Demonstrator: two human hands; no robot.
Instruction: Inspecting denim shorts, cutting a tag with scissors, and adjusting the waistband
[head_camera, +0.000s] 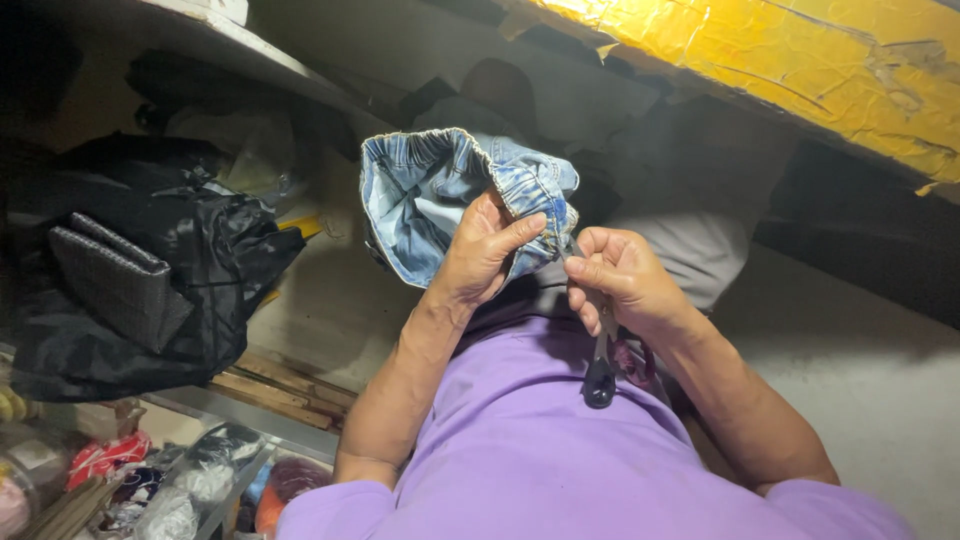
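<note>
Head view looks straight down over a purple shirt (520, 450) at a small faded blue denim garment with a gathered elastic waistband (440, 195), held up in front of the person's chest. The left hand (480, 250) grips it from beneath, fingers curled into the cloth and the thumb pressed flat along the waistband edge, so the hem stretches out to the right toward the other hand. The right hand (625, 280) is closed in a loose fist around a pair of small scissors with dark handles (600, 370); the handles hang down below the palm and the blades run up toward the waistband, meeting it just beside the left thumb. Whether the blade tips actually touch the denim I cannot quite tell, since the light is dim there. The waistband's long axis lies roughly crosswise, the scissors nearly upright against it, and the right hand is the nearer to the seam end. Off to the left a black shiny bag (170, 270) lies heaped, and above right runs a yellow taped board (800, 60).
</note>
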